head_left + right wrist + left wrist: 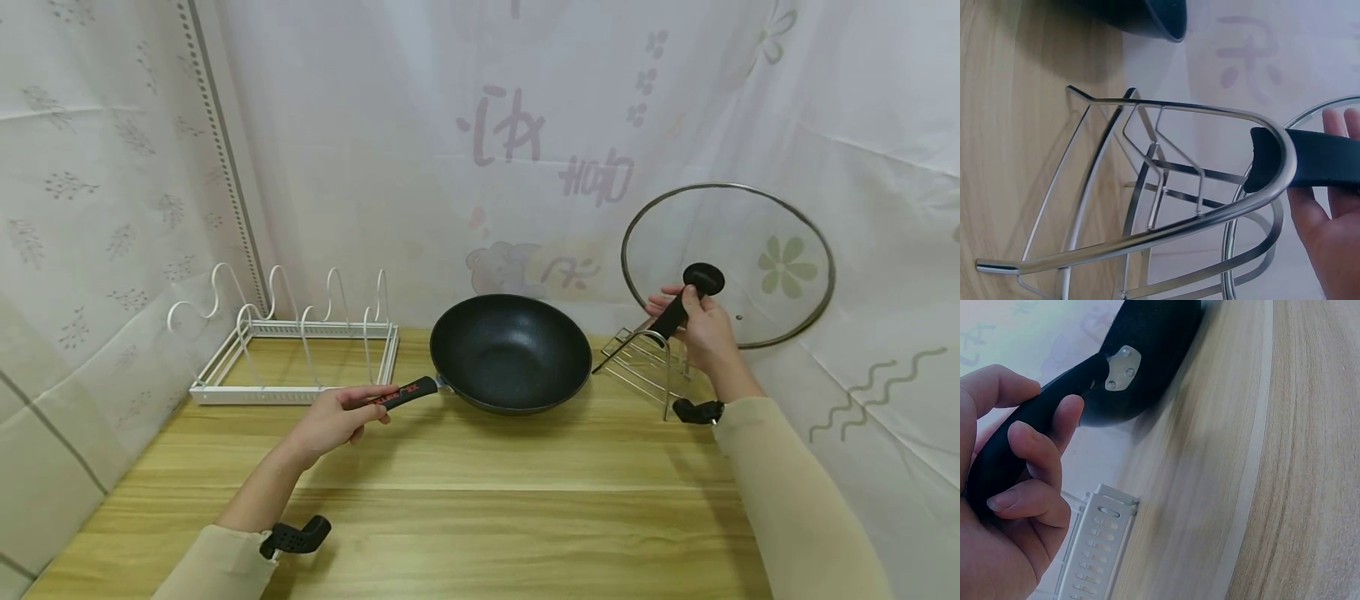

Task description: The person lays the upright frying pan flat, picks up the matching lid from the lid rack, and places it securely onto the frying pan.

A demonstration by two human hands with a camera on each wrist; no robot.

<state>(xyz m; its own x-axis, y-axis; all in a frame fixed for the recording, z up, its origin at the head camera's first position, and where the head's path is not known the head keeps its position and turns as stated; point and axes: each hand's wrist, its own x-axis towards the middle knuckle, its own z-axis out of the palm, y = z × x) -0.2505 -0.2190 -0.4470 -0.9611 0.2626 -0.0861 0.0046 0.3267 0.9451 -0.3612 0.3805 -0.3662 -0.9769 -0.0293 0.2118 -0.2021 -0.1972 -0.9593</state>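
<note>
Floral curtain (360, 167) behind, its pinkish characters (510, 129) too faint to read surely; wood-grain table (487, 517) below; white wire pan rack (255, 396) at left; glass lid (738, 237) upright at right, its black handle end inside a loop of the steel lid rack (1147, 235); black wok (510, 354) at centre, between the racks, contact with table unclear; right hand (705, 325) pinches the lid's handle; left hand (333, 421) grips the wok handle (415, 392); red lettering (393, 396) on it, illegible.
</note>
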